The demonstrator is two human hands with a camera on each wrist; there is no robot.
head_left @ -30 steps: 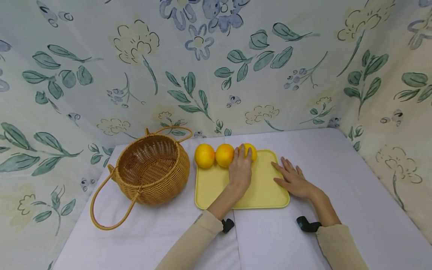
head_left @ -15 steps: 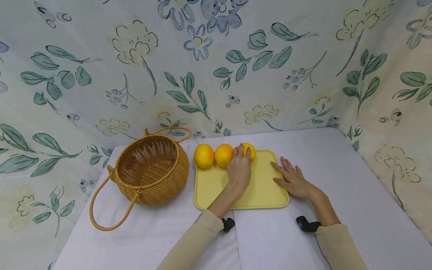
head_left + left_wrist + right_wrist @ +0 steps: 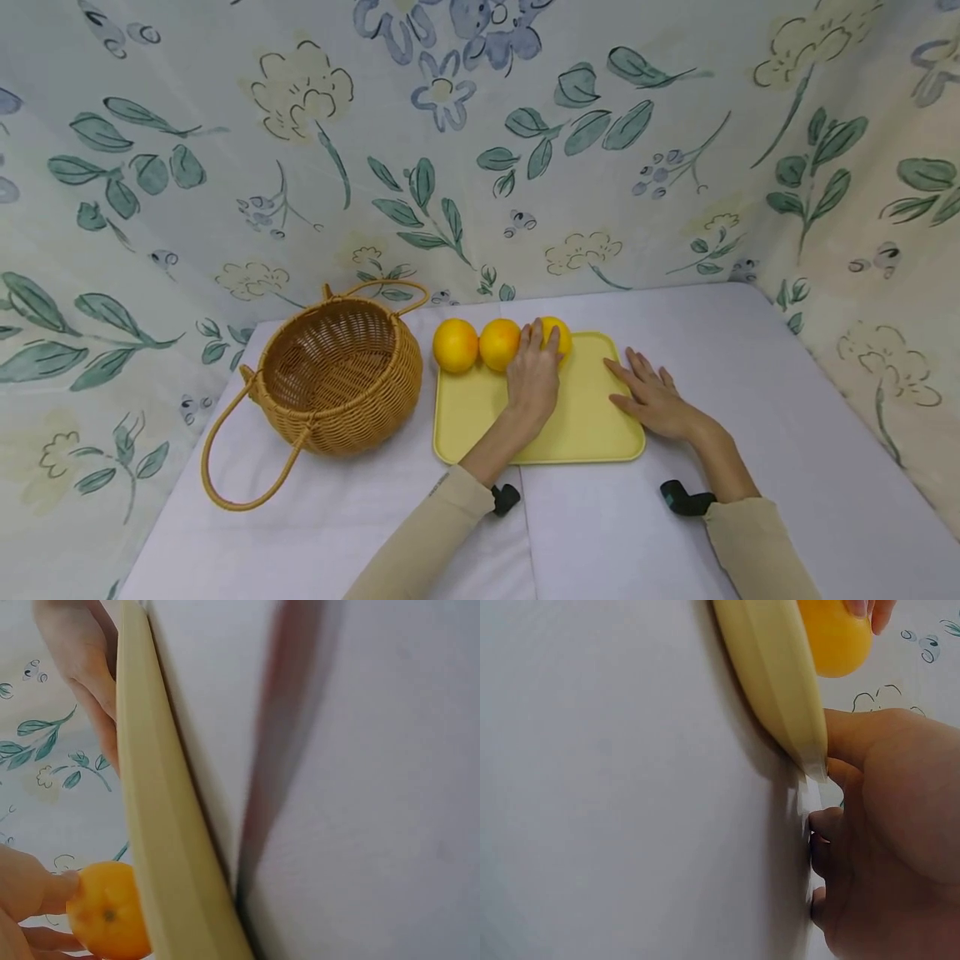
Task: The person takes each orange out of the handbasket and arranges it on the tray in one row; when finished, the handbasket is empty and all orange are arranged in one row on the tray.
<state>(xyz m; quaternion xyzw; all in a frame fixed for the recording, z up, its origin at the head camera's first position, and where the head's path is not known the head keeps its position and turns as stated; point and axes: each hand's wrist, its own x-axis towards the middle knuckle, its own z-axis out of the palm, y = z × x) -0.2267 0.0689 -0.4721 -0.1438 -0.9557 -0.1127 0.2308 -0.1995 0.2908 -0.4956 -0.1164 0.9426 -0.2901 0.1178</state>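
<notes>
On the yellow tray (image 3: 592,417), three oranges stand in a row along the far edge. My left hand (image 3: 534,379) reaches over the tray and grips the rightmost orange (image 3: 564,340), its fingers curled over the top. In the left wrist view, the thumb presses the side of that orange (image 3: 112,915). The middle orange (image 3: 498,343) and the left orange (image 3: 454,345) sit beside it, untouched by the hand. My right hand (image 3: 656,404) lies with spread fingers at the tray's right edge. In the right wrist view, its thumb and fingers reach the tray's side (image 3: 772,675).
A round wicker basket (image 3: 375,417) with two looped handles stands left of the tray, its inside facing up. A white cloth (image 3: 337,533) covers the table. Floral fabric (image 3: 450,225) hangs behind and at both sides.
</notes>
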